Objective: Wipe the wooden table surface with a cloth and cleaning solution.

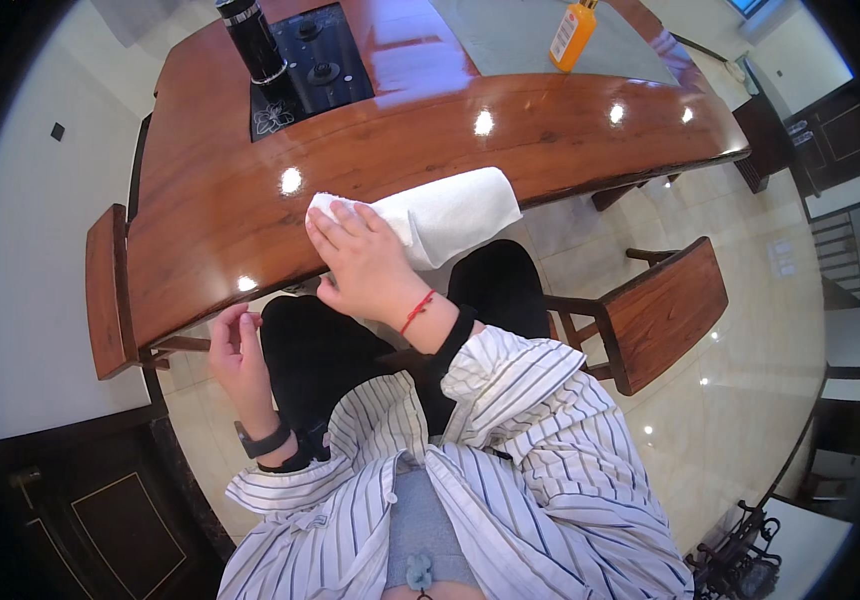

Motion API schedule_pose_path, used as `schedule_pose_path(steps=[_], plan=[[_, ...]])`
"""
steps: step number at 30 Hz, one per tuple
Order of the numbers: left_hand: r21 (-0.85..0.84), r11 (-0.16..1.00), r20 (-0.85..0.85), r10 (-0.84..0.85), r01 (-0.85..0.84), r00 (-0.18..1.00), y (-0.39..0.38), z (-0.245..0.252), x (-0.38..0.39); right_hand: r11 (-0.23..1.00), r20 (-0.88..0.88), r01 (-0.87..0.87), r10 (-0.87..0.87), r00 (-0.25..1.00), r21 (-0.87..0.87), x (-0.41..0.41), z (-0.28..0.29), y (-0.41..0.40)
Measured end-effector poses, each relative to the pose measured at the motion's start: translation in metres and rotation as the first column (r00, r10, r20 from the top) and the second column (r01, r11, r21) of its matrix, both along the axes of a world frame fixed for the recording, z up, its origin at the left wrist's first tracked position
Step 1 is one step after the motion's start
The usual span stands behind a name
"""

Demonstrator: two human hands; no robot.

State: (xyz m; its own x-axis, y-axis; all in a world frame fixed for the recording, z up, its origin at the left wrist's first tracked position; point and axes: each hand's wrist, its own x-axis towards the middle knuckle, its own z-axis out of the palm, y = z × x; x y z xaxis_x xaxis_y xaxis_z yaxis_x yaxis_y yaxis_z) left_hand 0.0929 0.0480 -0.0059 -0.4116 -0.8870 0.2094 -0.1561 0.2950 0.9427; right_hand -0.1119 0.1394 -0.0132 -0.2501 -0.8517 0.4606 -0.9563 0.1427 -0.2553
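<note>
My right hand (366,262) lies palm down on the left end of a white cloth or paper towel (460,214), with its fingers spread a little and pressing it at the front edge of the polished wooden table (400,161). The towel is folded or loosely rolled, and its right part reaches over the table's edge. My left hand (238,349) is raised just off that edge, to the left, with fingers loosely curled and nothing seen in them. An orange pump bottle (573,36) stands on a grey mat (542,45) farther back.
A black flask (253,41) stands on a black glass panel (325,71) set in the table at the back left. One wooden chair (662,319) is at my right, and another chair (107,292) is at the table's left end. My legs are under the table's edge.
</note>
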Motion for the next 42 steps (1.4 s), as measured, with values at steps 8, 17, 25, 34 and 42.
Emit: schedule_pose_path(steps=[8,17,25,34,42], plan=[[-0.061,0.998,0.071,0.010,-0.006,0.997,0.002,0.003,-0.004,0.963,-0.124,0.253,-0.240,0.963,0.096,-0.103,-0.001,0.068],[-0.058,0.998,0.023,-0.004,0.006,1.000,0.002,0.002,-0.007,0.817,-0.111,0.573,-0.565,0.817,0.063,-0.258,-0.027,0.196],[-0.027,0.996,0.025,-0.090,0.091,0.996,0.008,0.005,-0.015,0.888,-0.354,0.459,-0.438,0.826,-0.028,-0.222,-0.019,0.118],[-0.018,0.989,0.065,-0.146,0.147,0.987,0.020,0.010,-0.024,0.996,-0.087,-0.083,0.086,0.992,0.043,-0.013,0.005,-0.006],[-0.037,0.970,0.142,-0.234,0.241,0.962,0.035,0.004,-0.042,0.963,-0.088,-0.245,0.255,0.963,0.114,-0.068,0.007,0.009]])
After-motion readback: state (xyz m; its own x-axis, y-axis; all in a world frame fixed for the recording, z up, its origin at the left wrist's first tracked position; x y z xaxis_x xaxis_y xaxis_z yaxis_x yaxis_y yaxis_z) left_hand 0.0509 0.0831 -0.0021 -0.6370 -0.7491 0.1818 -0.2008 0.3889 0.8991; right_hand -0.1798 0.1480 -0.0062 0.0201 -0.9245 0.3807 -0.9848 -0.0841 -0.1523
